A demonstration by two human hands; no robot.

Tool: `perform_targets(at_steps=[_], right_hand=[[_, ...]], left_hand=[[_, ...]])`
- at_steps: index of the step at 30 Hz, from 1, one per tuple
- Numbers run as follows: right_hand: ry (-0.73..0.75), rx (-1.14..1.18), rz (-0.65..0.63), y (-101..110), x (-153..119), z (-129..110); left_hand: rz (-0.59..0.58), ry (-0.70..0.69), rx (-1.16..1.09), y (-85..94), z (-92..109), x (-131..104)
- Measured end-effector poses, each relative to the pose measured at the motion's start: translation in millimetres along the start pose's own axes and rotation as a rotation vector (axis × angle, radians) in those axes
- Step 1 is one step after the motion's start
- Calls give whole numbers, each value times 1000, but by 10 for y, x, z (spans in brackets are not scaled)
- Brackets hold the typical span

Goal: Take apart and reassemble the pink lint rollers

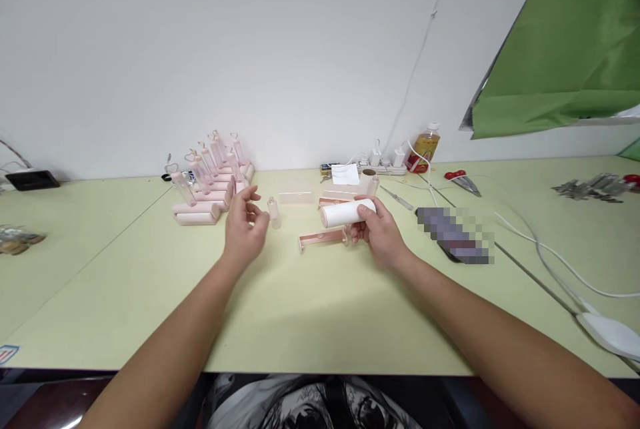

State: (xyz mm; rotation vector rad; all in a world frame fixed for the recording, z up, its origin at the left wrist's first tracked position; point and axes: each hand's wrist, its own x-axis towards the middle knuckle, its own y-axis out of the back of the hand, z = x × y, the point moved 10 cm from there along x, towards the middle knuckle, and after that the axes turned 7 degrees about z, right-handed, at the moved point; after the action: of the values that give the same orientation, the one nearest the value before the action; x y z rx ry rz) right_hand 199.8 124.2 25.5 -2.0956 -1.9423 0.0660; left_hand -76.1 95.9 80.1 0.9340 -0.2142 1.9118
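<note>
My right hand (383, 232) grips a white roll (345, 213) that looks like a lint roller refill, held level above the table with a pink end facing left. Below it lies a pink open holder (323, 237) with upturned ends. My left hand (246, 225) is raised with fingers loosely bent and apart, holding nothing. Just right of that hand stands a small clear pink tube (274, 212); I cannot tell whether a fingertip touches it. Behind them is a clear rectangular cover (296, 198). A second pink holder (330, 202) is partly hidden behind the white roll.
Several pink lint rollers (197, 209) with upright clear handles stand in a row at left. A cardboard-cored roll (369, 180), a power strip (387, 167) and a yellow drink bottle (424, 149) are at the back. A phone (453, 235), red-handled pliers (463, 182) and white cables (550, 259) lie right.
</note>
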Motion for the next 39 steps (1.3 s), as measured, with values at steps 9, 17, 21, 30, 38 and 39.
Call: perform_targets(at_steps=[9, 17, 21, 30, 38, 39], right_hand=[[6, -23, -61, -54, -8, 18], [75, -119, -121, -123, -39, -22], [99, -149, -140, -140, -42, -32], [-15, -196, -343, -352, -209, 115], [-102, -171, -541, -535, -374, 261], [-95, -165, -537, -529, -360, 253]], left_hand=[[-703, -28, 637, -552, -831, -156], [-671, 58, 805, -458, -865, -101], [-628, 73, 837, -413, -866, -62], [-645, 81, 804, -422, -815, -75], [-743, 28, 653, -552, -515, -243], [-767, 6, 602, -594, -437, -290]])
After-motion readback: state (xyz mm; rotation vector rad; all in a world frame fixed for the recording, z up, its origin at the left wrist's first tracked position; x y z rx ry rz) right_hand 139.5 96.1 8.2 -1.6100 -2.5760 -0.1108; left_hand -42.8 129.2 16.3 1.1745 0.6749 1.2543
